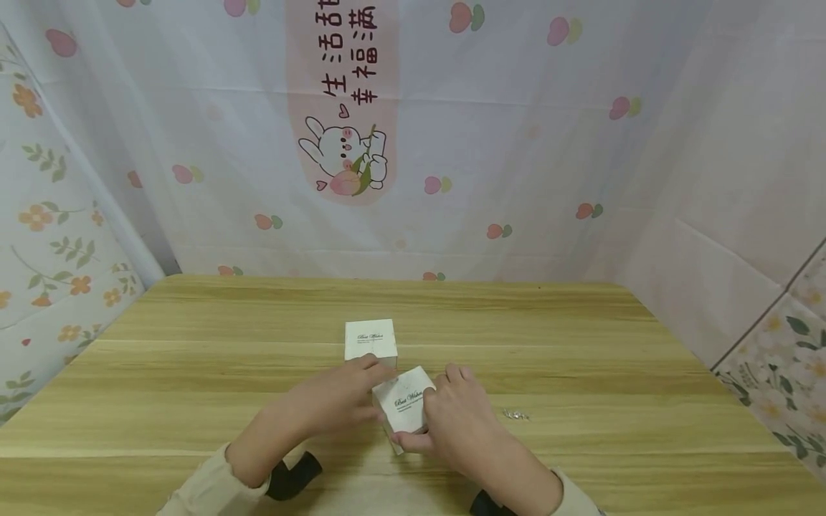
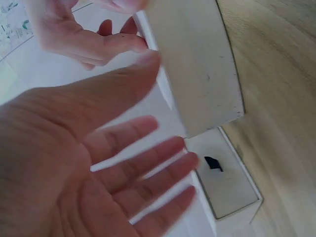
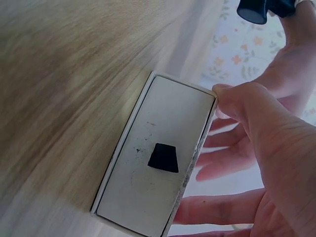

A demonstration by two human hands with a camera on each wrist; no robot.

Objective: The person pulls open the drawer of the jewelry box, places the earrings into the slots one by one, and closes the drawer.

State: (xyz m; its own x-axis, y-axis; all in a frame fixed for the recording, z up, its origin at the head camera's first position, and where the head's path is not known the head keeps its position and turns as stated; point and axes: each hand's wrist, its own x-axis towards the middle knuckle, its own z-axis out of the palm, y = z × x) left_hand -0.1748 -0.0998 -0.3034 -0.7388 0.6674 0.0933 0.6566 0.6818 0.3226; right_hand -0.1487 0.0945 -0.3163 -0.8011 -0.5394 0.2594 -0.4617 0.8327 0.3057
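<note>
A white gift box (image 1: 406,398) printed "Best Wishes" stands at an angle near the table's front. My right hand (image 1: 464,423) grips its right side, thumb at the near edge and fingers at the far side. The right wrist view shows a black pull tab (image 3: 164,158) on the box's end face. My left hand (image 1: 338,398) is at the box's left, fingers loosely spread and its thumb (image 2: 148,64) at the box's edge in the left wrist view. Just behind is a second white box (image 1: 370,338) with the same print, partly covered by the left fingers.
A small silvery piece of jewelry (image 1: 515,414) lies on the wooden table (image 1: 226,344) right of the right hand. Black curved pieces (image 1: 295,476) sit at both wrists. A printed curtain (image 1: 484,143) hangs behind the table.
</note>
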